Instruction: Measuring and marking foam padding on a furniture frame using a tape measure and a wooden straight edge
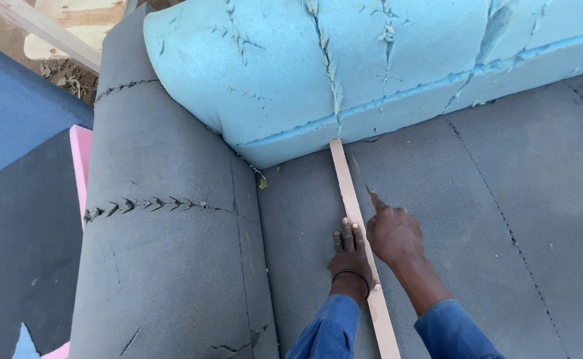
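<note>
A long thin wooden strip [348, 193] lies flat on the grey foam seat [451, 199] of a bare sofa frame, running from the light blue foam backrest [291, 73] toward me. My left hand [350, 256] presses down on the strip, fingers flat, a dark band at the wrist. My right hand [392, 233] sits just right of the strip and grips a thin dark blade or marker, its tip against the strip's edge on the foam. Both sleeves are blue.
The grey foam armrest [165, 219], with stitched seams, rises to the left. Beyond it lie a pink foam piece [81, 163], blue foam [12, 113] and wooden slats [45, 26] on the ground. More grey seat foam spreads to the right.
</note>
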